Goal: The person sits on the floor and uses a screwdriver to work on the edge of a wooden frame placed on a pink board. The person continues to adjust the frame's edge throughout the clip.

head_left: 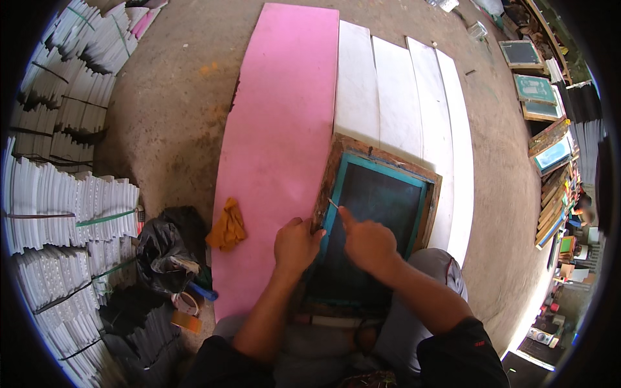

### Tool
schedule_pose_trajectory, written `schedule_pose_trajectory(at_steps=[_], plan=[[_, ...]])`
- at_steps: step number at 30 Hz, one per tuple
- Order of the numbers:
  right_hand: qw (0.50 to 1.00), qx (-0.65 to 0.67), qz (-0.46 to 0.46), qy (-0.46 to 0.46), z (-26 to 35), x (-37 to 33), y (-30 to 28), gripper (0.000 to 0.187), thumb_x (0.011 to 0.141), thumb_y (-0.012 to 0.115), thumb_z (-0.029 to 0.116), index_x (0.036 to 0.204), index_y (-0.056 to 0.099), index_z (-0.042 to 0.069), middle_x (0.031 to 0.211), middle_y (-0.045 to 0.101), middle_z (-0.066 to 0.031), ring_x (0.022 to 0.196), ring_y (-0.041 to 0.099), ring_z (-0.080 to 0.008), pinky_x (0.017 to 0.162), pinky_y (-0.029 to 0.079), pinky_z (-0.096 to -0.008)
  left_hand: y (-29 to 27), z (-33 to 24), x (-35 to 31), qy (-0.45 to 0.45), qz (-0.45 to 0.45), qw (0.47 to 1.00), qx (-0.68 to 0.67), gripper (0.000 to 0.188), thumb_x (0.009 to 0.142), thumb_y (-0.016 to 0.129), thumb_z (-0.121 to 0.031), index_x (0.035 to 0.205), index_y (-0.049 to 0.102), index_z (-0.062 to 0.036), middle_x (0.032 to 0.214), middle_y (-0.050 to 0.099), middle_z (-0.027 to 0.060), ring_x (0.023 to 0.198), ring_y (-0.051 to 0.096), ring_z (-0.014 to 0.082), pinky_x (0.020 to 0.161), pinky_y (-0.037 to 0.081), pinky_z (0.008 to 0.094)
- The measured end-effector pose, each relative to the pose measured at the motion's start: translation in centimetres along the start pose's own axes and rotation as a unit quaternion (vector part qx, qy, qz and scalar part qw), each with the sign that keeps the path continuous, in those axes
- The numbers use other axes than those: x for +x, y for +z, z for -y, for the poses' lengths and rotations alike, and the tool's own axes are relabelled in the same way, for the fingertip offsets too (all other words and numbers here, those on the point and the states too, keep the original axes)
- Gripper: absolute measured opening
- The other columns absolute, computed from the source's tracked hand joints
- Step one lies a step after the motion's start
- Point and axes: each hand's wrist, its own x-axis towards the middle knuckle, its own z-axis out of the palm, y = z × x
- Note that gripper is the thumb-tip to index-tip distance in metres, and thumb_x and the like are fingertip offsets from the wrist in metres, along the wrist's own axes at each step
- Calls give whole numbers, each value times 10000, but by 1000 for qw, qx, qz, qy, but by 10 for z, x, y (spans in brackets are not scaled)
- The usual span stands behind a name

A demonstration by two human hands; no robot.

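Observation:
A screen-printing frame [435, 194] with a worn wooden border, teal-edged inside and stretched with dark mesh, lies tilted in front of my lap. My left hand [297, 246] is closed on its left rail, thumb toward the mesh; the undersides of the fingers are hidden. Above the mesh, my right hand [370, 244] stretches out its index finger toward the upper left inner edge, with the other fingers curled. Beside that fingertip is a short, thin pale sliver [333, 203], too small to identify. Whether the finger touches it, I cannot tell.
Under the frame lie a long pink board [284, 97] and several overlapping white boards [398, 84]. An orange-brown cloth [228, 226] rests on the pink one. At left are bundled paper stacks [71, 200], a black plastic bag [162, 249] and tape rolls [186, 304]. More frames [540, 90] line the right.

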Motion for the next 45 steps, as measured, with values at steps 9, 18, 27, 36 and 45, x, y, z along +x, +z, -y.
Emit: schedule_pose_trajectory(at_steps=[9, 18, 27, 36, 45], plan=[[982, 153, -65, -89, -43, 15, 26, 440, 1074, 605, 281, 1510, 629, 226, 931, 758, -155, 804, 740, -403, 751, 592, -497, -4, -3, 1, -4, -3, 1000, 2, 325, 867, 847, -302, 1054, 801, -41, 893, 693, 199, 862, 703, 406, 769, 542, 516], [969, 177, -115, -129, -55, 27, 50, 429, 1108, 604, 259, 1536, 630, 248, 829, 691, -149, 689, 689, -228, 675, 562, -454, -6, 2, 1, -12, -11, 1000, -22, 341, 844, 871, -288, 1063, 811, -33, 864, 683, 193, 819, 691, 387, 746, 530, 497], [918, 390, 66, -6, -64, 28, 26, 407, 1108, 595, 285, 1512, 646, 267, 937, 764, -147, 848, 735, -275, 816, 573, -431, -6, 2, 3, -17, -5, 999, -33, 383, 834, 878, -311, 1097, 819, -40, 904, 708, 193, 868, 716, 379, 786, 554, 473], [982, 171, -68, -51, -46, 11, 11, 390, 1075, 593, 321, 1457, 670, 290, 1010, 774, -183, 960, 747, -402, 853, 583, -520, -5, 4, 3, -26, -4, 999, -32, 389, 818, 894, -305, 1086, 823, -32, 904, 709, 186, 832, 711, 369, 764, 549, 460], [1000, -19, -10, 4, -3, 6, -17, 443, 1052, 586, 268, 1492, 629, 256, 888, 760, -208, 877, 761, -410, 799, 600, -518, -3, 6, 2, 6, -16, 1000, -21, 362, 823, 887, -303, 1057, 820, -36, 865, 694, 179, 806, 695, 378, 741, 533, 484]])
